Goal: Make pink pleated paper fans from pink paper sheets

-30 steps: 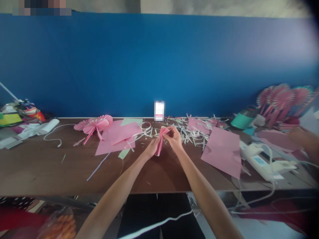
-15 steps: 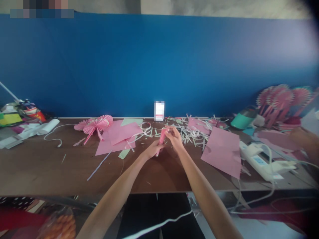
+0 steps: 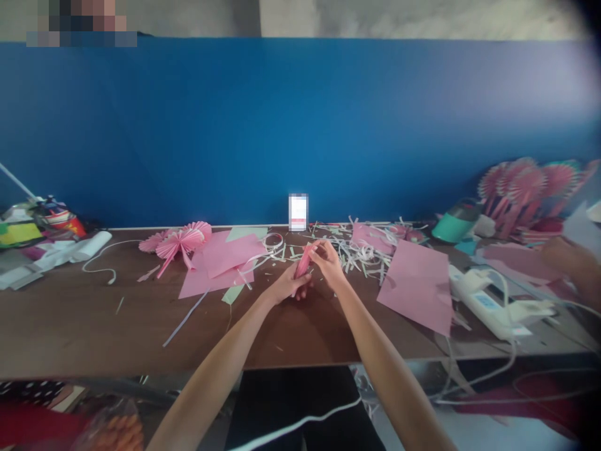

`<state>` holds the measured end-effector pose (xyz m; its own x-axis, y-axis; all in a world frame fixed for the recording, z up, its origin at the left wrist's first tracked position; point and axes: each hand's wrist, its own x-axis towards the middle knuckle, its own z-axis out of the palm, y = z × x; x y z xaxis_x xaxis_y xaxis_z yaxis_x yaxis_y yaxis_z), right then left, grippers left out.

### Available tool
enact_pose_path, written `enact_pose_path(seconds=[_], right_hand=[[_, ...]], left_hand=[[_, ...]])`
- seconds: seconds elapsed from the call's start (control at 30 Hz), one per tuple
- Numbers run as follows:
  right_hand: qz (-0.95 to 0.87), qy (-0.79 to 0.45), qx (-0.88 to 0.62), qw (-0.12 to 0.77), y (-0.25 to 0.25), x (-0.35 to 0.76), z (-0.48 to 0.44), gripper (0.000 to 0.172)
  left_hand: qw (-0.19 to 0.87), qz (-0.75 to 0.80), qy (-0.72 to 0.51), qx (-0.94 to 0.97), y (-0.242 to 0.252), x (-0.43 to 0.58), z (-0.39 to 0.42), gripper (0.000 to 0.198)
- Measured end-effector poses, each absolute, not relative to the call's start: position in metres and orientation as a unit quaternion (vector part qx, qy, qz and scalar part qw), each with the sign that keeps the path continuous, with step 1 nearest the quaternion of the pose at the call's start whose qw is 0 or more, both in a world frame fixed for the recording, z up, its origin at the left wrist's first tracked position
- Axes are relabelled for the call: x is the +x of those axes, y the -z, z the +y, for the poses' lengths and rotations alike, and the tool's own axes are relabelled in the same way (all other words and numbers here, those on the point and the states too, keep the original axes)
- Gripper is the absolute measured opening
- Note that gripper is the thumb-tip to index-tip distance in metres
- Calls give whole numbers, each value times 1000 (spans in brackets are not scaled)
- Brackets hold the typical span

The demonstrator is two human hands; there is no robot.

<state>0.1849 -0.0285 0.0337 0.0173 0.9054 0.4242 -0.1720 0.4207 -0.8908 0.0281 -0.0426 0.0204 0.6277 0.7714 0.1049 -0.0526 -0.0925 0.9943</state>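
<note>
A narrow bundle of pleated pink paper [image 3: 303, 263] is held up over the middle of the brown table [image 3: 300, 341]. My left hand [image 3: 288, 283] wraps round its lower part. At its top end, the fingers of my right hand [image 3: 325, 255] pinch the paper; the exact fingertip contact is small and blurred. Behind my hands lie white paper strips [image 3: 366, 250] in a loose heap. To the left are flat pink sheets [image 3: 230, 257] and pink folded paper fans [image 3: 183, 244]. Another pink sheet [image 3: 416, 285] lies to the right.
A lit phone [image 3: 298, 213] stands against the blue partition [image 3: 300, 125]. On the right are a white power strip [image 3: 486, 304] with cables, a teal container [image 3: 455, 220] and finished paper fans [image 3: 523, 181]. Another person's hand [image 3: 570, 263] reaches in at the right edge.
My left hand has turned slightly round the pleated paper, its fingers now showing beneath. The paper leans a little more. The whole view has shifted slightly.
</note>
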Motion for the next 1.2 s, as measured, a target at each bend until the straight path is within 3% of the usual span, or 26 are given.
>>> enact_pose_path(seconds=[0.17,0.33,0.6,0.77,1.03,1.2], right_hand=[[-555,-397,-350,642,-29,185,-26,40],[-559,-390,-388,621,-27,185,-24,40],[-565,-491,-331,574,-29,185,-27,48],[-534,-505,-330,592,-24,185,-28,38],[-506,-445,-361,645,-16,184,-19,33],[-542,-434,-369,618,-20,185,-22,31]], left_hand=[[585,316,-373,647,-16,29,-38,50],[542,354,-406,645,-13,29,-30,53],[609,333,-360,624,-21,27,-36,54],[624,315,-321,639,-22,26,-39,58],[521,341,-333,708,-26,27,-41,43],[506,338,-319,727,-24,24,-40,49]])
